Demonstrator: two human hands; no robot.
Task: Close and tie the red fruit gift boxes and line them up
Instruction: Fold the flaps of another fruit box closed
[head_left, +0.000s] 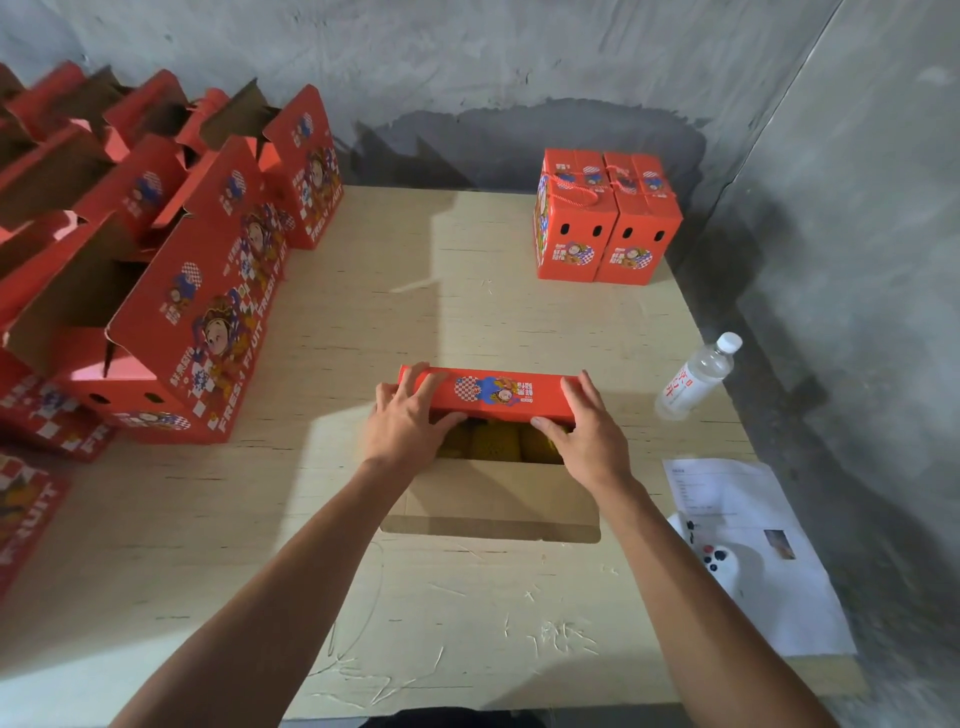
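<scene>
An open red fruit gift box (491, 488) stands in front of me on the wooden table (467, 312). Its far red flap (488, 392) is folded toward me over the opening. My left hand (408, 415) grips the flap's left end, fingers over the top and thumb under the edge. My right hand (587, 423) grips the right end the same way. Yellow netted fruit (493, 441) shows inside, below the flap. The near brown flap (493, 499) leans toward me. Two closed boxes (605, 218) with red cord handles stand side by side at the far right.
Several open red boxes (171, 270) crowd the table's left side, flaps up. A water bottle (698, 376) lies at the right edge. Nearer lie a paper sheet (753, 545) and a white controller (717, 558). Grey concrete walls close in behind and on the right.
</scene>
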